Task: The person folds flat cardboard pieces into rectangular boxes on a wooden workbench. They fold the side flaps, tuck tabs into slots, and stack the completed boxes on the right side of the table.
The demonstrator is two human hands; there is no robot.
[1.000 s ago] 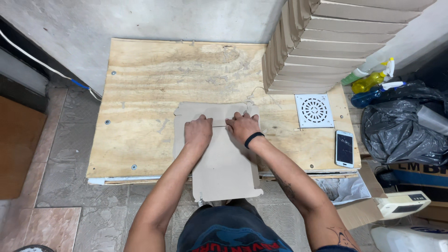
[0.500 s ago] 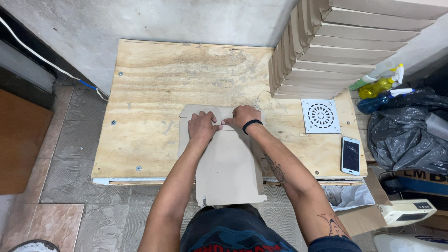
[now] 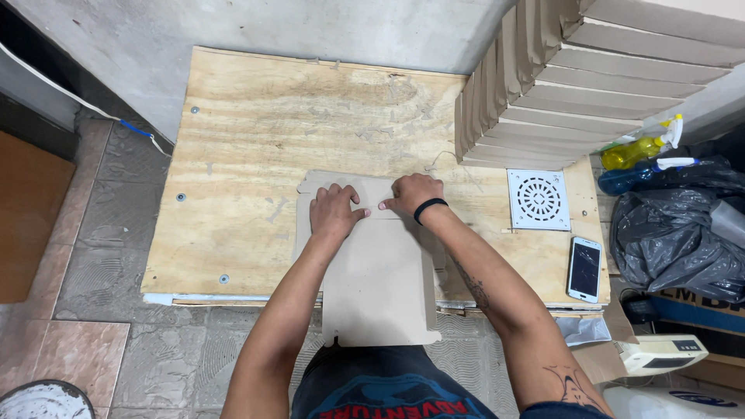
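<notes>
A flat brown cardboard cut-out (image 3: pixel 380 287) lies on the plywood tabletop (image 3: pixel 256 155), its near end hanging over the table's front edge. My left hand (image 3: pixel 335 211) presses flat on the cardboard's far part, fingers together. My right hand (image 3: pixel 411 194), with a black band on the wrist, presses beside it, thumb and forefinger meeting the left hand's fingertips along a fold line. Both hands rest on the cardboard; neither lifts it.
A tall stack of folded cardboard pieces (image 3: pixel 559 85) leans at the back right. A white square drain grate (image 3: pixel 538 199) and a phone (image 3: pixel 584 268) lie on the table's right side. Spray bottles (image 3: pixel 636 151) and black plastic bags (image 3: pixel 683 233) sit beyond the right edge.
Both hands have stayed pressed on the cardboard's far end, drawing slightly closer together. The view has shifted a little; the cardboard keeps its place.
</notes>
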